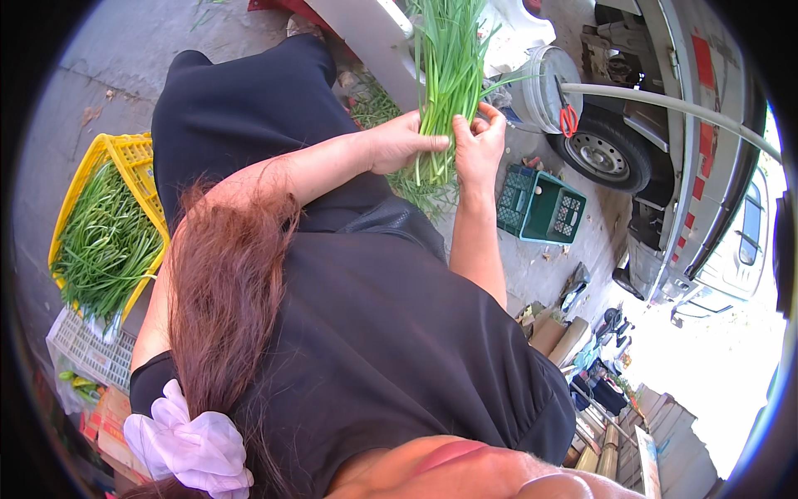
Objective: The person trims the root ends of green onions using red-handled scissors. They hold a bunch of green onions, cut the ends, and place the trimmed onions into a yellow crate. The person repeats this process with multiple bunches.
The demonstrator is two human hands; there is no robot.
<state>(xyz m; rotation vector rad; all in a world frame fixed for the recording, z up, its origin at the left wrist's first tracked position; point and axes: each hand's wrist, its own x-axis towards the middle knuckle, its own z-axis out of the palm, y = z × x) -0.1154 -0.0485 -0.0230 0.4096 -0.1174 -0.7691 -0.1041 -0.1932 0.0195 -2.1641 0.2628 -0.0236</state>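
Observation:
A bunch of garlic chives [449, 62], long and green with paler stems, stands upright between my hands. My left hand [399, 143] is closed round its lower part, the thumb lying across the stems. At the bunch's right edge my right hand [480, 145] has thumb and fingers bent together against the stems; exactly which stems it pinches is hard to make out. Cut stem ends show below the hands. Loose green trimmings [420, 195] lie beneath them. To my left, a yellow crate [104, 145] holds a heap of similar chives [104, 241].
Red-handled scissors [568, 119] hang at a pale bucket [549, 71] on the right. Below it sits a dark green crate [532, 208]. A parked truck's wheel [600, 155] and a grey hose [665, 98] are farther right. A white crate [91, 345] stands beside the yellow one.

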